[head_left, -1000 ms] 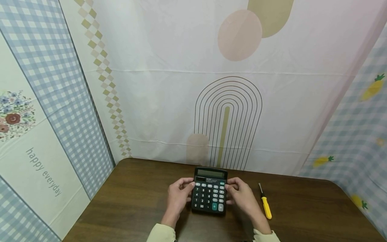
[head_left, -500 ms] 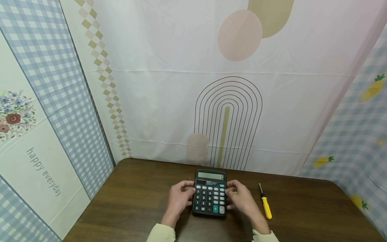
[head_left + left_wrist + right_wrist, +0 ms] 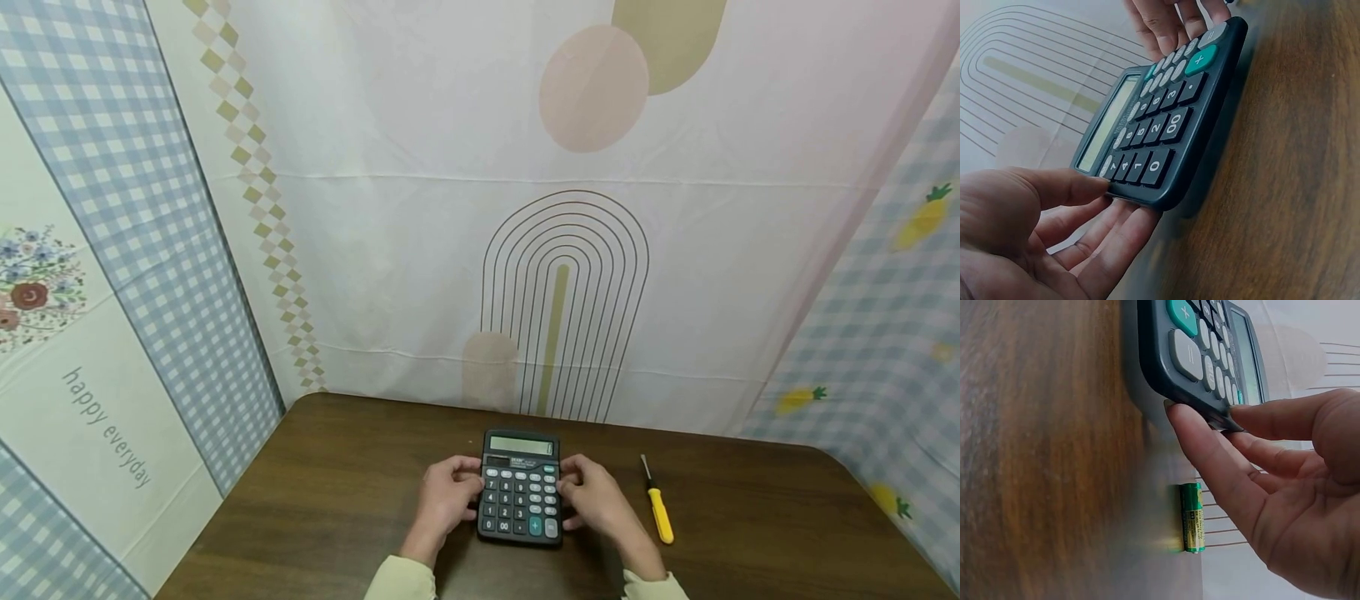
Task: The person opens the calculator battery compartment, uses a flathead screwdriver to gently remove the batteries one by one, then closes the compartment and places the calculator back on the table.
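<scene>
A black desk calculator point(image 3: 521, 492) with grey, black and green keys is between my hands, keys facing up. Its screen point(image 3: 521, 446) shows a 0 at the right end. My left hand point(image 3: 447, 500) grips the left side, thumb on the top edge and fingers along the side and below, as the left wrist view shows. On the opposite side my right hand point(image 3: 596, 500) holds the calculator point(image 3: 1210, 369) the same way, with a fingertip under the near corner. The calculator's underside is hidden.
A screwdriver point(image 3: 660, 512) with a yellow handle lies on the brown wooden table point(image 3: 337, 500) to the right. In the right wrist view a green and gold battery point(image 3: 1193, 517) lies beyond my right hand. A patterned cloth point(image 3: 390, 275) hangs behind the table.
The calculator has come down and slightly toward me, with both hands still gripping its sides. Its screen looked dark and blank a second ago, and now a 0 shows.
</scene>
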{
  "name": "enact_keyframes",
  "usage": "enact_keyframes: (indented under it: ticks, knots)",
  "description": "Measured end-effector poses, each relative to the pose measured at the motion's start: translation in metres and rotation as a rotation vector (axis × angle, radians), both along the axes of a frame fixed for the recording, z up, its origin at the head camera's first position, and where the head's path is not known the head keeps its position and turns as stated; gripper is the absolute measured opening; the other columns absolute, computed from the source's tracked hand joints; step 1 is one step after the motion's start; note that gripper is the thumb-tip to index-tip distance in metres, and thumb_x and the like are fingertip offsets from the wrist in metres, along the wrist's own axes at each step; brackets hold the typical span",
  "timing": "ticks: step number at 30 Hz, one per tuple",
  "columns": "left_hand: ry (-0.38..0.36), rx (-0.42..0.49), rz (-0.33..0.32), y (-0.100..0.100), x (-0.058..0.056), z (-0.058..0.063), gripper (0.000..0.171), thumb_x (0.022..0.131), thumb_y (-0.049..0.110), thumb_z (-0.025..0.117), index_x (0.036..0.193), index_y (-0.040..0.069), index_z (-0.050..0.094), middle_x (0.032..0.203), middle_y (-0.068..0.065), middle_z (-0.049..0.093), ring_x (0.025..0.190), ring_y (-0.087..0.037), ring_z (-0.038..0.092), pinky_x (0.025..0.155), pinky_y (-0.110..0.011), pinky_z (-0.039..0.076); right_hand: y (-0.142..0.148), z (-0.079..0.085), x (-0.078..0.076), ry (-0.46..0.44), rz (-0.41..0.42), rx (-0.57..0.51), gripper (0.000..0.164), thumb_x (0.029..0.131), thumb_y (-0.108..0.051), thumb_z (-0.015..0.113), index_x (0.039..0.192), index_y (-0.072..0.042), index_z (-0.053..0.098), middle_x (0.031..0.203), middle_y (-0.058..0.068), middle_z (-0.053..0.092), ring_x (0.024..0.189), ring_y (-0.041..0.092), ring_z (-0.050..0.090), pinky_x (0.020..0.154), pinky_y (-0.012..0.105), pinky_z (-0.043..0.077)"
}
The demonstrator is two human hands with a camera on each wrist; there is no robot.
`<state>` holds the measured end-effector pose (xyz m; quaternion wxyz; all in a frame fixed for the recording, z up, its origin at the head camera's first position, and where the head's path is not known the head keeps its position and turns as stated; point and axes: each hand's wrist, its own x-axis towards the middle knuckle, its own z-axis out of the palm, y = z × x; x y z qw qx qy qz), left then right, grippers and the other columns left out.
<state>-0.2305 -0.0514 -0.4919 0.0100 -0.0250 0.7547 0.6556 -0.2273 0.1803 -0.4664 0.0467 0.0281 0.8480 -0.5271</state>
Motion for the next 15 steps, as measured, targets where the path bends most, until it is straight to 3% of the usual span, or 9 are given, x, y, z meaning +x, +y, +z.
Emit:
enact_keyframes:
  ticks: [15]
  knots:
    - [-0.004,-0.048,-0.009,0.0006,0.0021,-0.0013,0.025,0.090,-0.007,0.069,0.114,-0.007,0.075,0.089,-0.006,0.073,0.070,-0.015,0.067,0.053,-0.033,0.060,-0.0002,-0.0053,-0.0024,-0.066,0.036,0.065,0.030,0.100,0.008,0.053,0.129,0.016,0.058,0.099,0.017,0.063,0.081,0.025,0.066,0.059,0.039,0.063]
